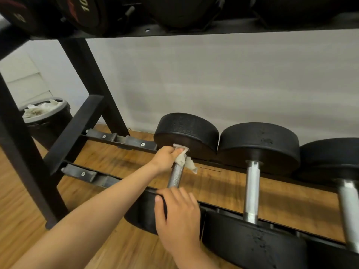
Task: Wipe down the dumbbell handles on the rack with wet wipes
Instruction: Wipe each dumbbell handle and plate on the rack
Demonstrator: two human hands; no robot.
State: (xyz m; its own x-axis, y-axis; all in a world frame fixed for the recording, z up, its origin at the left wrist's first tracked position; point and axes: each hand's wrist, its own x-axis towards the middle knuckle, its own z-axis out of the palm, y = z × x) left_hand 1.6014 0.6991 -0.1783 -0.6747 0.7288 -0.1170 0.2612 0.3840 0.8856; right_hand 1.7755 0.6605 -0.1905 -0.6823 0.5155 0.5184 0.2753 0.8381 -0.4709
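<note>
Left edge, mid-height: black bin [48,121] with a grey rim, standing on the wood floor [23,200] behind the rack; crumpled used wipes [38,109] lie in its mouth.

Black steel rack [75,129] spans the frame. Its top shelf, along the upper edge, carries dark weights [87,12], one marked "10". The left end of the lower rails holds nothing.

Centre: first dumbbell [186,129] lies across the lower rails, far head toward the grey wall.
- Left hand [165,158], arm entering from lower left: fingers curled and clamped round the wet wipe [184,162].
- The wipe is wrapped on the far end of the knurled handle [175,176], right against the far head. A loose tail of it hangs to the right.
- Right hand [178,216], entering from the bottom edge: lies on the near head [139,210]. Fingers fairly straight and close together, tips toward the handle's near end, thumb out to the left.

Right of centre: second dumbbell [252,191], bare metal handle, its far head touching the first's.

Right edge: third dumbbell [349,210], partly cut off.
</note>
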